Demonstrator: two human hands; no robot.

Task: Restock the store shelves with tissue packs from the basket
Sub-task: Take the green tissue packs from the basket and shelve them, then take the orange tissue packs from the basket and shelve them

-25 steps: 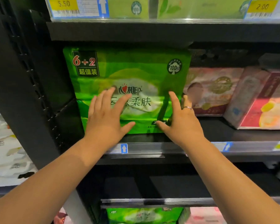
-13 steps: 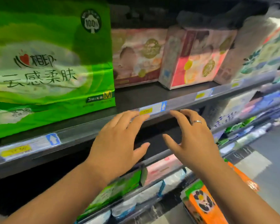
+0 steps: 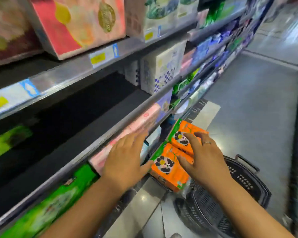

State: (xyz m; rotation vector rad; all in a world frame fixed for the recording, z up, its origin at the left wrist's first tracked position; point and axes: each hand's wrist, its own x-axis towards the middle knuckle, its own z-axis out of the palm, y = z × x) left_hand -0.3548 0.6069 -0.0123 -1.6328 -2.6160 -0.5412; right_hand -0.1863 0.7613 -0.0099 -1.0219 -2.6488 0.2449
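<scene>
Orange tissue packs (image 3: 169, 170) with panda faces and green edges sit at the black basket's (image 3: 248, 182) shelf-side rim. The left hand (image 3: 126, 160) is beside them and the right hand (image 3: 201, 157) over them, both with fingers spread and relaxed, gripping nothing; blur hides any contact.

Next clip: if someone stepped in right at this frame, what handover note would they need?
Left hand: open, empty, just left of the orange packs.
Right hand: open, fingers spread over the orange packs, no grip yet.
Basket: on the floor, orange packs standing in it.
Done: none of these packs shelved.
Left: lift them out and shelve them; the dark shelf looks to have room.
</scene>
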